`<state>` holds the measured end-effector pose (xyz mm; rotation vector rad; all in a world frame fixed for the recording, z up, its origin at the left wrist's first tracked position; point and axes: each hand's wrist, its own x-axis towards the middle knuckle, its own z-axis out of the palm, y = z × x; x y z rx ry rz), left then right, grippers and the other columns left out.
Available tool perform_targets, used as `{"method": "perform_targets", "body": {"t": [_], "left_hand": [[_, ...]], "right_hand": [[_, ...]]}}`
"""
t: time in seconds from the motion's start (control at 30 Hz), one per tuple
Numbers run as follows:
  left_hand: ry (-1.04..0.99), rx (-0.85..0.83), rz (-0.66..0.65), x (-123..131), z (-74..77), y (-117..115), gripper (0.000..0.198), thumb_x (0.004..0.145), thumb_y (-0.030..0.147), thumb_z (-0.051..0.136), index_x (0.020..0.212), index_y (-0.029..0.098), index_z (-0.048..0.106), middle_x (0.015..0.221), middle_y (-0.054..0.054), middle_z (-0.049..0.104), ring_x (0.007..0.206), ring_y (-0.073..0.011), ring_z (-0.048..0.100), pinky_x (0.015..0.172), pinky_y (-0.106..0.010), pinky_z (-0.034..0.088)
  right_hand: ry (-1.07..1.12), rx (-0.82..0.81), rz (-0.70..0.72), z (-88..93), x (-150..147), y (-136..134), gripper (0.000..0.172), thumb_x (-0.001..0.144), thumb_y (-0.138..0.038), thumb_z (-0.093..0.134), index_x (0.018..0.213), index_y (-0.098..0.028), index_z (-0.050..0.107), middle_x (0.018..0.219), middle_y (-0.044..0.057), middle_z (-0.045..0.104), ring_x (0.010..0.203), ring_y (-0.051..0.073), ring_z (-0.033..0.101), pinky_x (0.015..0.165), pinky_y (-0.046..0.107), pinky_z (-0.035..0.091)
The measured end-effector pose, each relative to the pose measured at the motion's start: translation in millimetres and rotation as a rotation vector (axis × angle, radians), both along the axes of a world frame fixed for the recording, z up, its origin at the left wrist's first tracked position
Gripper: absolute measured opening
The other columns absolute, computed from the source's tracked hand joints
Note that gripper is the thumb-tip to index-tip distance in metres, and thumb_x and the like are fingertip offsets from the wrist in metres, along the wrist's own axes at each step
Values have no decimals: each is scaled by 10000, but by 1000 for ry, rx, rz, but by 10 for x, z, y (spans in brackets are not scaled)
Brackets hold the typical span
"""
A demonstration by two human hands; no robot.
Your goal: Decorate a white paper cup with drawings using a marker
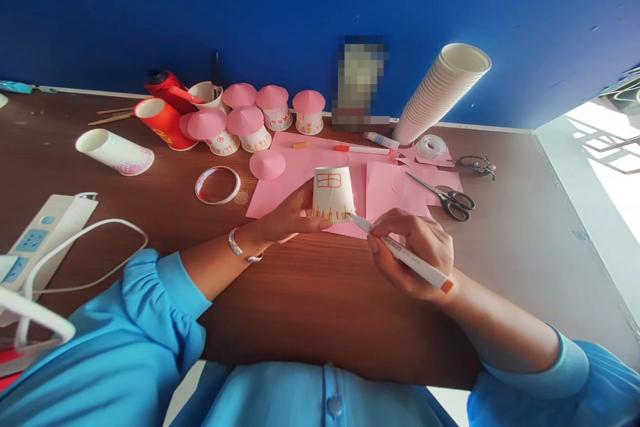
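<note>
My left hand (pixel 295 213) is closed around a white paper cup (pixel 333 195), turned upside down, with its fingers at the cup's left side and lower edge. An orange-red window is drawn on the cup, above a row of small yellow-brown and red plant-like marks near the rim. In my right hand (pixel 417 250) is a white marker pen (pixel 407 257) with an orange-brown end. Its tip meets the cup near the lower right, by the drawn marks. Pink paper (pixel 300 190) lies on the table behind the cup.
Several decorated cups with pink cone roofs (pixel 245 121) stand at the back. Behind right rises a tall stack of paper cups (pixel 435 97). Scissors (pixel 453 201), a tape roll (pixel 217 185), a red-capped marker (pixel 363 149) and a power strip (pixel 40 240) lie around.
</note>
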<state>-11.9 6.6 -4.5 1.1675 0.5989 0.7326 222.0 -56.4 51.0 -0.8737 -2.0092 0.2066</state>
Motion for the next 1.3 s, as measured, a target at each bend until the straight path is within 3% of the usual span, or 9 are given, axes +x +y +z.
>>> {"method": "perform_targets", "body": {"t": [0.33,0.53,0.73,0.9,1.0,1.07,1.17,1.3], "left_hand": [[-19,23,12,5,-12,-4,708,742,357,919,1381,243,635,1345,-131,709,1199,-309,660,971,-422,547],[5,13,36,16,23,-12,647,763,382,909,1323,228,625,1281,-121,712,1098,-265,669,854,-359,547],[6,19,19,13,23,-10,676,763,362,917,1353,222,619,1323,-137,712,1175,-305,676,911,-393,553],[12,-1,2,-16,-53,3,675,751,383,922,1342,229,637,1307,-127,720,1136,-292,686,899,-392,553],[-18,-4,-11,-22,-69,2,640,768,380,916,1332,236,649,1290,-114,725,1138,-277,688,915,-389,552],[-53,-14,-38,-19,-55,0,642,771,396,916,1335,233,655,1246,-115,745,1143,-289,703,940,-412,558],[-82,-32,-109,-13,-6,-2,688,775,411,912,1381,228,642,1210,-138,767,1187,-339,723,983,-474,573],[-98,-61,-166,-15,60,-5,677,774,390,909,1381,232,654,1277,-166,759,1211,-382,738,1001,-543,595]], "right_hand": [[-29,2,-11,23,-8,-15,177,909,-94,609,950,-257,550,670,-30,685,521,147,664,495,268,514],[-23,-21,32,20,-25,-16,165,913,-96,604,947,-249,553,663,-33,687,505,131,648,488,248,495],[-7,-71,44,50,-26,-38,154,914,-102,604,943,-251,581,670,-34,698,505,134,650,496,255,493],[124,-15,29,-6,26,-35,181,981,-108,607,1090,-246,646,726,-12,712,558,152,666,500,274,533],[249,28,16,-97,52,24,222,1059,-160,570,1253,-234,649,952,60,808,767,188,791,656,321,650],[252,-68,33,-146,61,92,285,1045,-222,652,1323,-255,602,1207,120,806,1026,246,822,806,393,695],[200,-145,101,-198,71,209,629,917,-375,853,1429,-290,499,1540,188,644,1440,361,641,1087,596,622],[128,-177,180,-258,92,295,833,874,-446,889,1540,-273,419,1649,223,528,1562,371,510,1213,650,513]]}}
